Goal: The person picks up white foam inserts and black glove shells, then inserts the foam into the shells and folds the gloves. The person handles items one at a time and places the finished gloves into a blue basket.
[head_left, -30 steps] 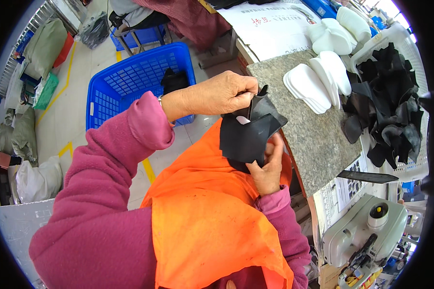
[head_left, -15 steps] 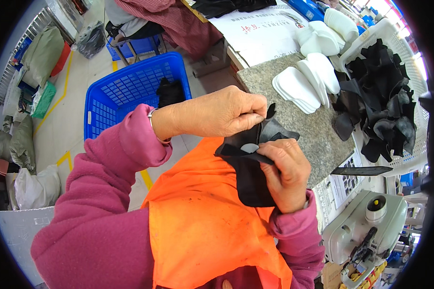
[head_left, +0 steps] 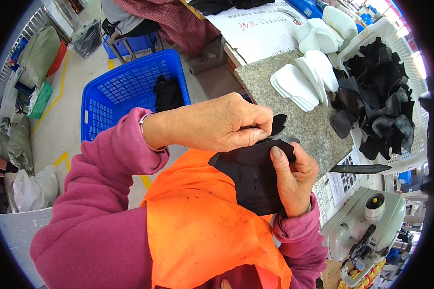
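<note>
A black fabric piece (head_left: pixel 253 180) hangs over my orange apron (head_left: pixel 202 231), held by both hands. My left hand (head_left: pixel 217 123) pinches its upper edge between thumb and fingers, where a small black flap sticks up. My right hand (head_left: pixel 294 176) grips the piece from the right side, thumb pressed flat on its top edge. Both sleeves are magenta.
A grey stone slab (head_left: pixel 294 108) lies ahead with stacked white foam insoles (head_left: pixel 301 82). A white basket (head_left: pixel 410 72) holds several black fabric pieces (head_left: pixel 378 101). A blue crate (head_left: pixel 125 91) stands on the floor at left. A grey-white machine (head_left: pixel 366 226) sits at lower right.
The black piece has been pulled flatter and hangs lower over the apron. My left hand has moved to its top edge, and my right hand has shifted down its right side.
</note>
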